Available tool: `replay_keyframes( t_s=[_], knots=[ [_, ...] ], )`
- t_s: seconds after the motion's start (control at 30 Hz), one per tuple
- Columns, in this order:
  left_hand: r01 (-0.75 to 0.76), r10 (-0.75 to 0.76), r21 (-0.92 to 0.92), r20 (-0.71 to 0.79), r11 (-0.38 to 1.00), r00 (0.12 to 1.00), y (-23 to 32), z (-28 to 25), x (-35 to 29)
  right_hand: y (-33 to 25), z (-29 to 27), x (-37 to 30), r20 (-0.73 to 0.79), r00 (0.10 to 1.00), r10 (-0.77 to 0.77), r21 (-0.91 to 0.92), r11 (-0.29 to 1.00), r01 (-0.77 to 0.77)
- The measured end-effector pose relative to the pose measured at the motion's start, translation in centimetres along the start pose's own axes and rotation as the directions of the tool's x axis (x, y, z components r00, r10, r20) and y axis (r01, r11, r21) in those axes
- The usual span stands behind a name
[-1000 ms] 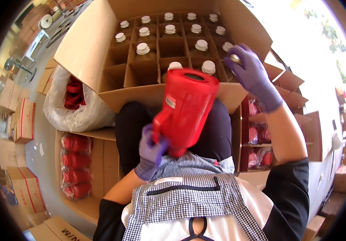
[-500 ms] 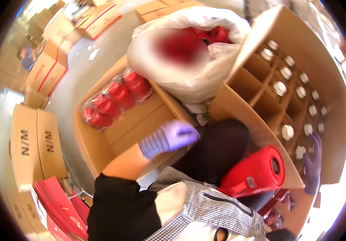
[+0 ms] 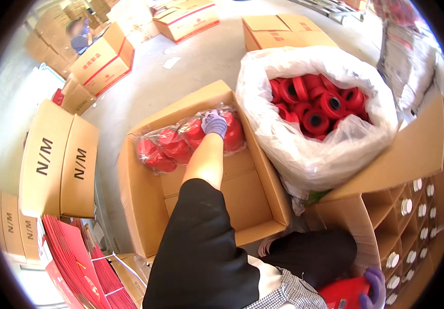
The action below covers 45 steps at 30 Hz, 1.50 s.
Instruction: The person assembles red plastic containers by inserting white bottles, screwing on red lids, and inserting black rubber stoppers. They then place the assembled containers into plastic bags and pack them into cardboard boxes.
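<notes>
My left hand (image 3: 214, 123), in a purple and grey glove, reaches into an open cardboard box (image 3: 152, 239). It rests on a row of red rounded pieces (image 3: 169, 145) wrapped in clear plastic along the far side. Its fingertips are hidden against the wrap, so I cannot tell whether they grip. At the lower right, my gloved right hand (image 3: 376, 289) curls round the end of a red cylindrical canister (image 3: 343, 294) at my lap. The lower picture edge cuts off part of the canister.
Right of the box stands a white plastic sack (image 3: 268, 141) of red ring-shaped parts with dark centres (image 3: 315, 121). A divided carton (image 3: 343, 211) holds several white-capped items. Red folded cardboard (image 3: 72, 257) and cartons (image 3: 44, 159) stand at left. Another person (image 3: 79, 37) is far off.
My left hand has moved away from me onto the wrapped red pieces. My right hand has come from the divided carton to the red canister. The view has shifted.
</notes>
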<state>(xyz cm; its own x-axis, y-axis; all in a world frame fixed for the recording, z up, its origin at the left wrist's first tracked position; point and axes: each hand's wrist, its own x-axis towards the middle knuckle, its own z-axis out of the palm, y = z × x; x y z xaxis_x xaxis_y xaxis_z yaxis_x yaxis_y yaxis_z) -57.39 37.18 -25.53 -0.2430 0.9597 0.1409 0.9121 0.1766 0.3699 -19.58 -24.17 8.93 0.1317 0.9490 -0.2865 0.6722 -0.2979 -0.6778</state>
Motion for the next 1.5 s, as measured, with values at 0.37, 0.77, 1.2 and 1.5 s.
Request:
replay_keyframes(
  t_s=[0.37,0.77,1.2,1.5],
  knots=[
    [-0.524,0.536,-0.651,-0.206,0.549,0.819,7.1,-26.6,-6.8,-7.8,0.1,10.9,0.15,0.888,-0.435,-0.238,0.856,0.46],
    [-0.064,0.882,-0.924,-0.379,-0.376,0.279,17.5,-41.4,-16.7,-16.7,7.4,21.9,-0.134,0.943,-0.304,0.604,0.73,0.321],
    [-0.474,0.727,-0.845,-0.486,-0.248,0.485,27.1,-24.5,-41.5,1.0,-4.2,3.8,-0.471,0.776,-0.42,0.59,0.504,0.631],
    [0.539,0.956,-0.842,-0.158,0.001,-0.247,22.1,-23.6,-43.7,7.1,0.9,-10.2,-0.57,0.821,0.027,0.403,0.88,0.251]
  ],
)
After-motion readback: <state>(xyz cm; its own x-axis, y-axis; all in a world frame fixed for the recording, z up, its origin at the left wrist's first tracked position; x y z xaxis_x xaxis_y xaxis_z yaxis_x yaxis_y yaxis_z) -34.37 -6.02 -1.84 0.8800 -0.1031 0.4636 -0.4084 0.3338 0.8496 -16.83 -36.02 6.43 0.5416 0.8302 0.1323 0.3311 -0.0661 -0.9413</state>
